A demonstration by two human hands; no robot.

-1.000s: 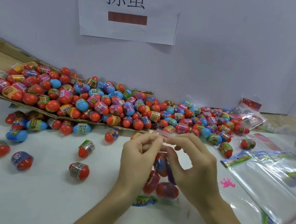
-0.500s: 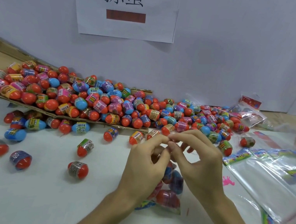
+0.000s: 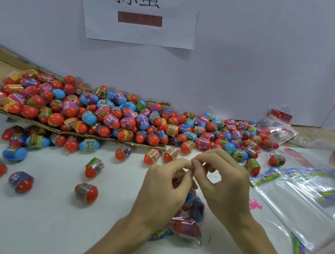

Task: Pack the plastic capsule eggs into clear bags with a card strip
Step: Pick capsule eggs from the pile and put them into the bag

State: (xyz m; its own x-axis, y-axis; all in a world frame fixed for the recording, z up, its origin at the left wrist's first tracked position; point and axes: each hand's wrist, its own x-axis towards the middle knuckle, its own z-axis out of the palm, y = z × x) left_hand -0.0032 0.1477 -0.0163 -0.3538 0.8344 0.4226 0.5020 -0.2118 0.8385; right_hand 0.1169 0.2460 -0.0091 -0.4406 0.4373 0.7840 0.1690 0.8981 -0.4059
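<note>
1. Your left hand (image 3: 162, 194) and right hand (image 3: 224, 188) are both curled, fingertips meeting, pinching the mouth of the clear bag (image 3: 197, 209) between them.
2. That bag hangs right under your hands, toward you, long axis running from the pinch down to the surface (image 3: 59, 219); eggs (image 3: 186, 227) inside, card strip (image 3: 161, 234) at the low end.
3. Guessing you're sealing it: both hands are equally near, so work sideways along the mouth.

Single head view, wide-angle, facing forward-down, close over table (image 3: 36, 227), wall (image 3: 259, 64) just behind
</note>
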